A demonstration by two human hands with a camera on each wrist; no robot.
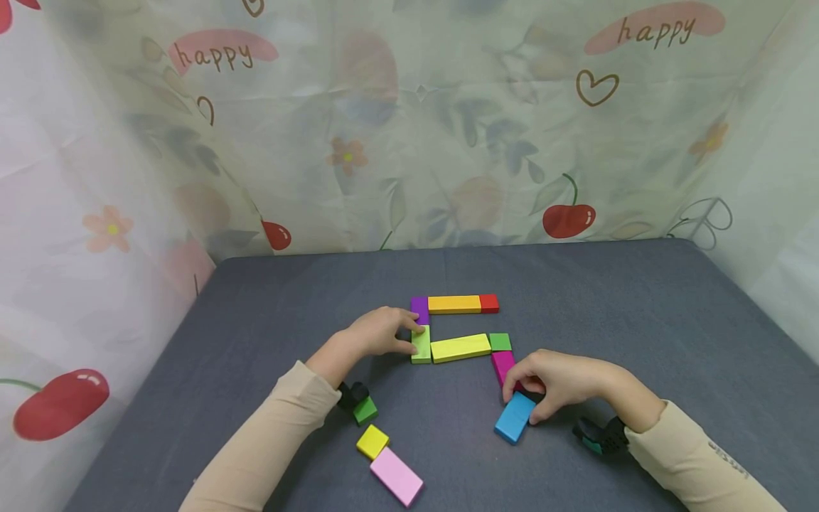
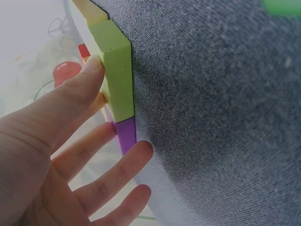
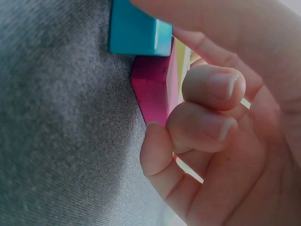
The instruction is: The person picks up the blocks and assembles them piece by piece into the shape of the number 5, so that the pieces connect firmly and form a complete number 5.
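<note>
My left hand (image 1: pixel 384 331) rests its thumb and index finger on the lime green block (image 2: pixel 117 70); the other fingers spread loosely beside it and the purple block (image 1: pixel 419 308). My right hand (image 1: pixel 566 380) pinches the blue block (image 1: pixel 515 418) between thumb and index finger, its remaining fingers curled. The blue block lies at the near end of the magenta block (image 1: pixel 503 368), which is partly hidden by that hand. A yellow block (image 1: pixel 461 348) joins the lime green block to a small green block (image 1: pixel 500 342) above the magenta one.
An orange block (image 1: pixel 454 305) and a red block (image 1: pixel 489 304) extend right from the purple block. Nearer the front lie a green block (image 1: pixel 366 411), a yellow cube (image 1: pixel 373 441) and a pink block (image 1: pixel 397 476). A patterned curtain (image 1: pixel 422 128) hangs behind the grey tabletop (image 1: pixel 288 299).
</note>
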